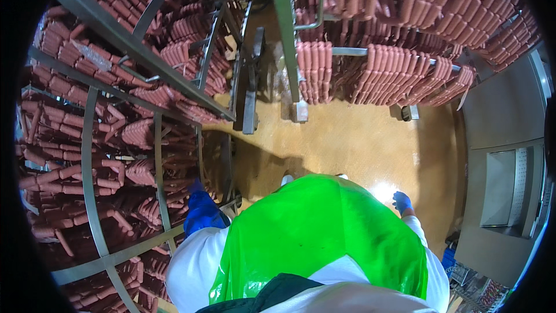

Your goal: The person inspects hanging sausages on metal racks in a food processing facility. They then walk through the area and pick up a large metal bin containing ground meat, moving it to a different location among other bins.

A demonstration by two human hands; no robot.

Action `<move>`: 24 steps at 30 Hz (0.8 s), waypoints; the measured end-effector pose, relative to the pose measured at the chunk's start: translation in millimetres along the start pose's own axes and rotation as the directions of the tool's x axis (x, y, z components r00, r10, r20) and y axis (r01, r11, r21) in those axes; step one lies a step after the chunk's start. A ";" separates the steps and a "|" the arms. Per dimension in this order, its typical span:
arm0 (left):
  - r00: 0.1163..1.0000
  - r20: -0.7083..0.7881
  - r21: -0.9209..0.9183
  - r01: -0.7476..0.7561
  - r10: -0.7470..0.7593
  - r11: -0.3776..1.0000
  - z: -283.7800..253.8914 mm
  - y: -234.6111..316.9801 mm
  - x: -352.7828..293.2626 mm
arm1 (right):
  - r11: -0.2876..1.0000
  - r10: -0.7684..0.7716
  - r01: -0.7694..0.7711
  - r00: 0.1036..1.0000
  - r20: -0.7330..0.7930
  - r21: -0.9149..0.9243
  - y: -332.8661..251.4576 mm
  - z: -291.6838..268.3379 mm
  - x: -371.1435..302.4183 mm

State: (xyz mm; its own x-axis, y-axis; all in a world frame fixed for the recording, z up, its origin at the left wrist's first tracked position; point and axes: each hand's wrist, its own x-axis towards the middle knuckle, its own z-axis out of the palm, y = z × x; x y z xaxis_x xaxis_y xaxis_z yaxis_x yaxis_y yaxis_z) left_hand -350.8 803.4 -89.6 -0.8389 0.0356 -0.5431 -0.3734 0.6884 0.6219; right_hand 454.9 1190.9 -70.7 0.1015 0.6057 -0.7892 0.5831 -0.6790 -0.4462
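The blue-gloved left hand (201, 204) is placed just beside the steel rack (88, 139) at near left, whether open or closed on its frame cannot be told; linked sausages (141, 173) are hung within, to that hand's left, many links running roughly left to right. The blue-gloved right hand (401, 202), its closure likewise not discernible, is held well apart from them over the tan floor (359, 133). Sausage strands (388, 75) are hung lengthwise, near to far, at far right.
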 end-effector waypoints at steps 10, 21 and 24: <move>0.635 0.351 -0.590 -0.422 0.689 0.689 245.6 259.3 -159.0 | 0.976 -0.195 0.200 0.979 -0.067 0.088 -29.3 -90.3 73.8; -0.398 0.261 -0.882 -0.468 0.879 0.050 381.8 640.5 -560.4 | 0.989 -0.047 0.043 0.999 0.025 0.142 59.9 -89.3 71.2; -0.203 -0.057 -0.567 -0.799 0.977 -0.200 417.1 703.7 -534.2 | 0.921 0.004 0.018 0.998 -0.056 0.389 119.7 -83.3 57.7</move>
State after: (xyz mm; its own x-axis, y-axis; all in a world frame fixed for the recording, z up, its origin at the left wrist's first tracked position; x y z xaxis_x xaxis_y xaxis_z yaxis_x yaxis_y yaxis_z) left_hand -0.2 1571.0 402.8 -0.2169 0.6241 0.7506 0.5208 -0.5763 0.6297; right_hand 597.6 1179.2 -134.5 0.1493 0.6251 -0.7661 0.2252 -0.7759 -0.5893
